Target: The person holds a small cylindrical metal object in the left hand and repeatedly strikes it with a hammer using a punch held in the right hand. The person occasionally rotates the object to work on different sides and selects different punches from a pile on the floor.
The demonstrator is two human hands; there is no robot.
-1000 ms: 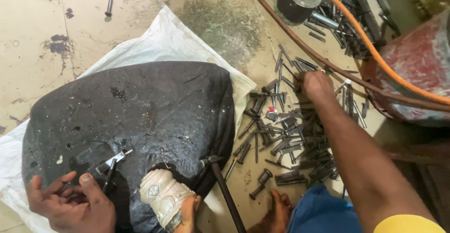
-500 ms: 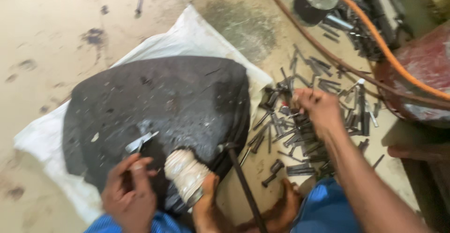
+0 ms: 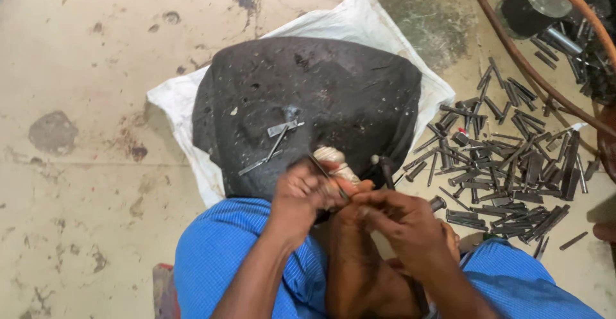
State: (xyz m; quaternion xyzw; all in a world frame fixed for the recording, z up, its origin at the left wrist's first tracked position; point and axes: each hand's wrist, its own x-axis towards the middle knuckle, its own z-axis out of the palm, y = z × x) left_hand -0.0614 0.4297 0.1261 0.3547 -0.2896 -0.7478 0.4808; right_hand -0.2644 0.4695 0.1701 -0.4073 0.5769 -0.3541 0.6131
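My left hand (image 3: pixel 307 189) and my right hand (image 3: pixel 405 224) meet over my lap, at the near edge of a black rubber mat (image 3: pixel 321 88). Both pinch a thin metal rod (image 3: pixel 326 174) that slants between their fingertips. Just behind the hands stands a white cloth-wrapped stub (image 3: pixel 335 157), partly hidden by my fingers. A flat metal tool with a thin bar (image 3: pixel 277 140) lies loose on the mat, apart from my left hand.
The mat rests on a white sack (image 3: pixel 359 17) on a stained concrete floor. Several dark metal pins and bolts (image 3: pixel 507 165) lie heaped to the right. An orange hose (image 3: pixel 513 56) curves past a black cylinder (image 3: pixel 525 8) at the far right. My knees, in blue cloth, fill the bottom.
My right hand has come back from the pile of pins to my lap. My left hand left the metal tool on the mat and joined it on the rod. The view shifted right.
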